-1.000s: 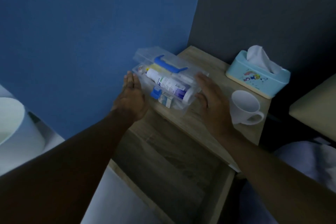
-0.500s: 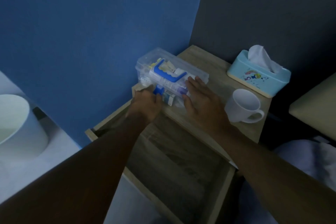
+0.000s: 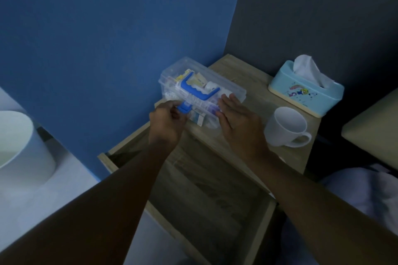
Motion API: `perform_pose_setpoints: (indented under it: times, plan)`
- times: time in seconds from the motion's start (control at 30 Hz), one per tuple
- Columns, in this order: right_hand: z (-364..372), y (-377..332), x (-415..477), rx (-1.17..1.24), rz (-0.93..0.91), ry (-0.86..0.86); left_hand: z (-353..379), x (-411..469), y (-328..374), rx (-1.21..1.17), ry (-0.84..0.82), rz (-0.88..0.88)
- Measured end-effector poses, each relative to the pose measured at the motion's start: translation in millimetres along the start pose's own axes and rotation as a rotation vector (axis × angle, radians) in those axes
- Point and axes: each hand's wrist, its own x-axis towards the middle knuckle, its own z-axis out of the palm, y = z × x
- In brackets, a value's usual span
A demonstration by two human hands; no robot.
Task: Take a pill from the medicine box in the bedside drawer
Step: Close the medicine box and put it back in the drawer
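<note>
A single head-worn wide-angle view looks steeply down and forward from close above the bedside worktop (image 3: 247, 75), which sits mid-frame. The open drawer (image 3: 215, 189) lies below it, both forearms entering from the bottom edge.

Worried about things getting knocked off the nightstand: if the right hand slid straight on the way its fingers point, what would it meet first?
The right hand already lies flat against the clear medicine box, so it would push that toward the blue wall. The mug sits off to its side.
</note>
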Motion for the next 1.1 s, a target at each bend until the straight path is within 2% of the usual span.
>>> perform_pose_setpoints:
  times: [0.33,0.83,1.0,1.1]
  plan:
    - [2.1,-2.3,-0.4,0.012,0.028,0.032,4.5,-0.9,-5.7,-0.026,0.064,0.092]
    - [4.4,-1.7,-1.1,0.053,0.049,0.030,16.0,-2.9,-11.3,-0.368,0.172,-0.049]
    - [2.4,-2.7,0.4,0.042,0.047,0.012,18.1,-2.6,0.6,-0.340,0.211,-0.031]
    - [0.9,-3.1,1.0,0.035,0.048,-0.001,19.3,3.6,9.9,-0.238,0.249,0.024]
